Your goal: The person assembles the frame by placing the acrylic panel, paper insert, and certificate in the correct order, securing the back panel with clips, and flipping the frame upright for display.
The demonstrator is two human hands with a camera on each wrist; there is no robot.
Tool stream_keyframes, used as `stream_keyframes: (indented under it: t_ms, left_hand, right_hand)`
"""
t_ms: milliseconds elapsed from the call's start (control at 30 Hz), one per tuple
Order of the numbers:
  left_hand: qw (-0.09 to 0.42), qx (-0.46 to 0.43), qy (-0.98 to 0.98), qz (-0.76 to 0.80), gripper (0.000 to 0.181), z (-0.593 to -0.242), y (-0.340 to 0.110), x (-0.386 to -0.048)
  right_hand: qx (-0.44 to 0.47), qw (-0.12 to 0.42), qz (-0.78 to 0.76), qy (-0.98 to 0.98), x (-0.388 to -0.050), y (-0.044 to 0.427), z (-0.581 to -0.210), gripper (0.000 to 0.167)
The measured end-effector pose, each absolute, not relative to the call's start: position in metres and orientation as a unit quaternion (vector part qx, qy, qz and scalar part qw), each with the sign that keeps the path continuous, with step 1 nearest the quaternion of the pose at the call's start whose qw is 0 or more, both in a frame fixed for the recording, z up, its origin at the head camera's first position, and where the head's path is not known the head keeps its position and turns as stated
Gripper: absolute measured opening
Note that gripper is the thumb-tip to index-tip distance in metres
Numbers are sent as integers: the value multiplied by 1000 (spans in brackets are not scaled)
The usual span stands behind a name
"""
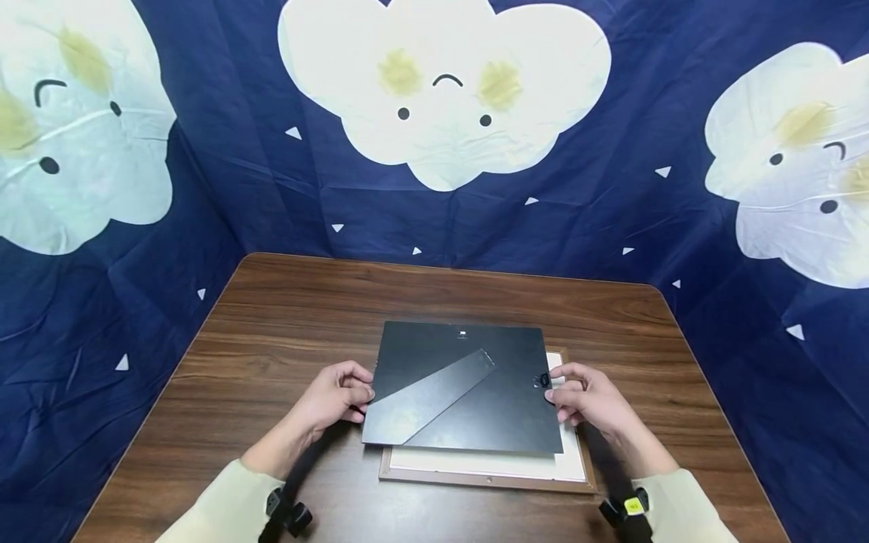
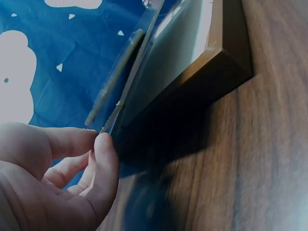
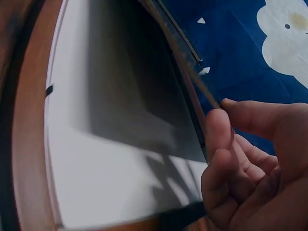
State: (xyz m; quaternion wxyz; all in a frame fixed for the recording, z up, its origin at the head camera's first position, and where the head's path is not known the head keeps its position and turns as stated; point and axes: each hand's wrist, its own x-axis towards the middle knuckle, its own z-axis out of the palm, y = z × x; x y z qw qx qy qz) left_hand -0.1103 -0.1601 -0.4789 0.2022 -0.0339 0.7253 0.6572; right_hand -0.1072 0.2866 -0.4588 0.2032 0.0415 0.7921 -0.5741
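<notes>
A black backing board (image 1: pixel 468 392) with a slanted easel leg (image 1: pixel 434 400) is held above a brown picture frame (image 1: pixel 489 480) on the table. My left hand (image 1: pixel 337 394) pinches the board's left edge between thumb and fingers. At its opposite edge my right hand (image 1: pixel 589 396) pinches it near a small black hanging ring (image 1: pixel 544 381). In the right wrist view the board's thin edge (image 3: pixel 192 72) sits between thumb and fingertip, apart from the white sheet (image 3: pixel 110 178) inside the frame. The left wrist view also shows a gap between board and frame corner (image 2: pixel 221 53).
The wood-grain table (image 1: pixel 305 317) extends around the frame on every side. A dark blue cloth (image 1: pixel 224 173) with white clouds hangs behind and at both sides of the table.
</notes>
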Motion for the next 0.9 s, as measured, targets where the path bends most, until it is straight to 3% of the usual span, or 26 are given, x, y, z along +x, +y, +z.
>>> stream_keyframes:
  t_ms: [333,667,900]
  left_hand:
    - [185,-7,746,640,21,-478,-141,-101]
    - [184,9,749,636,18,-482,-124,-99]
    - [150,5,813,562,15,-481,-115,-96]
  right_hand:
    - [56,162,-551,816,-97,297,-465,24]
    - [74,137,-517,842,-95,308,-470,23]
    - [91,143,-491,855,-96,311,-472,15]
